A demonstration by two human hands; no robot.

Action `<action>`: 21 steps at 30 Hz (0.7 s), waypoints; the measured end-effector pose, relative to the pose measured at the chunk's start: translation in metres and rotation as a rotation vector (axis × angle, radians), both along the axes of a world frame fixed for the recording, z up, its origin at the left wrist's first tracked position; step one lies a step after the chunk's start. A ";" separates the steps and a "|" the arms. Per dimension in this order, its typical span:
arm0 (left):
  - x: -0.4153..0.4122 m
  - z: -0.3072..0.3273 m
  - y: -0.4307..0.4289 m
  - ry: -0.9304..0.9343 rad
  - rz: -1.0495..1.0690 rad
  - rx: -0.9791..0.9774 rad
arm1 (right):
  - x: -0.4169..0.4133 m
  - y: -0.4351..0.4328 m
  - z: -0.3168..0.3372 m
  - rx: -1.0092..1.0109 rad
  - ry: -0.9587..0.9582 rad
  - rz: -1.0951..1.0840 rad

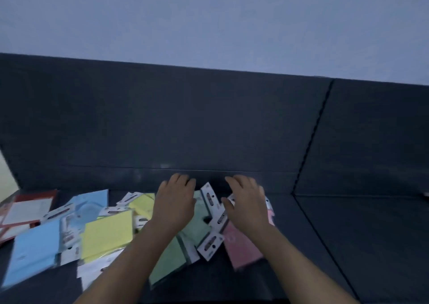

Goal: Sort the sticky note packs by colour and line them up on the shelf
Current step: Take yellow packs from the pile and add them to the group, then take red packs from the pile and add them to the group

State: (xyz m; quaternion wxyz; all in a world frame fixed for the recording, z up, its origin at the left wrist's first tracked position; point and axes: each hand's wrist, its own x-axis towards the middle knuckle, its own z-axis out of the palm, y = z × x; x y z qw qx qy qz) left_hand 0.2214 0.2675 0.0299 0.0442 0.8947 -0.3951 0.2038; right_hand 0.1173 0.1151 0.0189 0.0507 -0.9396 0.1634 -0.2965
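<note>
Sticky note packs lie jumbled on a dark shelf surface (348,245). Two blue packs (32,250) lie at the left, yellow packs (108,234) beside them, green packs (169,259) in the middle and a pink pack (240,245) at the right. Each has a white header card. My left hand (174,202) rests palm down over the green packs, fingers spread. My right hand (248,201) hovers palm down over the pink pack and a white header card (210,197), fingers apart. Neither hand grips anything that I can see.
A red-and-white package (27,208) lies at the far left. A dark back panel (162,118) rises behind the packs, with a seam (311,141) at the right. Bare dark surface extends to the right of the pink pack.
</note>
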 end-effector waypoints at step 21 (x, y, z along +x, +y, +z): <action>-0.240 0.005 -0.266 0.082 -0.406 -0.041 | -0.313 -0.220 0.016 -0.018 0.172 -0.490</action>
